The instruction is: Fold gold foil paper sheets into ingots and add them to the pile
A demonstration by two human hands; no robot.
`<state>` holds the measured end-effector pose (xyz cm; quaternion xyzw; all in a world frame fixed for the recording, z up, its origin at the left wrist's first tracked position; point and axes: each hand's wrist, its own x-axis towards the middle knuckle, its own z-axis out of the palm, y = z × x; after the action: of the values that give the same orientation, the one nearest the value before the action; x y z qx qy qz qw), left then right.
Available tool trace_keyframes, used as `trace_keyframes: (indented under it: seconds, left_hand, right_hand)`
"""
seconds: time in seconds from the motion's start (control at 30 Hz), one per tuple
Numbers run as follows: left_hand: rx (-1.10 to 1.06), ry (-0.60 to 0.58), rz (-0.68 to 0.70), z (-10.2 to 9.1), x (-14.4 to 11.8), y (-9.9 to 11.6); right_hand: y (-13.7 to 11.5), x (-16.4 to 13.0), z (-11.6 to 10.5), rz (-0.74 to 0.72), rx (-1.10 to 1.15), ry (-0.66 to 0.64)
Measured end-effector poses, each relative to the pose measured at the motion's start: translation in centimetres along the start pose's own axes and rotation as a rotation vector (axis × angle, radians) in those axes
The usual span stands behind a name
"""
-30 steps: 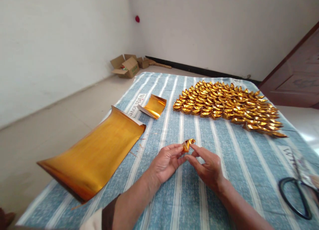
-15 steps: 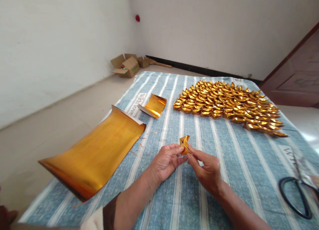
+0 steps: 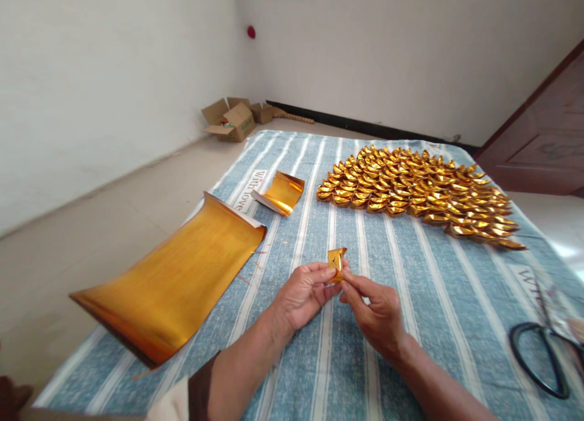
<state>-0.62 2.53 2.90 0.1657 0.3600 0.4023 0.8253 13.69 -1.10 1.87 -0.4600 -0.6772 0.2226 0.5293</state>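
A small folded piece of gold foil paper (image 3: 336,258) is held above the striped cloth, between both hands. My left hand (image 3: 306,296) grips it from the left, thumb on the near face and fingers behind. From the right, my right hand (image 3: 376,308) pinches its lower right edge with thumb and forefinger. Beyond the hands, many gold folded paper ingots (image 3: 410,187) stand packed in rows. A large gold foil sheet (image 3: 182,281) lies to the left with curling ends. Farther off, a smaller stack of gold foil sheets (image 3: 283,194) curls up at its edges.
Black-handled scissors (image 3: 524,372) lie at the right edge, their blades blurred. A blue and white striped cloth (image 3: 314,323) covers the table. Open cardboard boxes (image 3: 235,121) sit on the floor by the far wall. A brown door (image 3: 542,141) is at the right.
The folded foil paper has turned slightly and its front looks flatter, with a small slit showing. My right fingers have shifted a little to the left along it.
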Motion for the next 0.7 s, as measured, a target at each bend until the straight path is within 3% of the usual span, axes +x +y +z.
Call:
trace_keyframes:
  seconds: [0.27, 0.43, 0.53, 0.7]
  left_hand:
    - [0.003, 0.009, 0.018, -0.1, 0.1, -0.2]
    - [0.083, 0.037, 0.035, 0.0, -0.1, -0.1]
    - [0.290, 0.138, 0.128, 0.3, -0.4, 0.5]
    - [0.697, 0.279, 0.306, 0.3, -0.4, 1.1]
  right_hand:
    - [0.4, 0.1, -0.2, 0.018, -0.002, -0.019]
    - [1.2, 0.8, -1.7, -0.013, -0.012, -0.113]
    - [1.9, 1.5, -3.2, -0.050, -0.097, -0.278]
    - [3.1, 1.9, -4.5, -0.223, -0.448, -0.534]
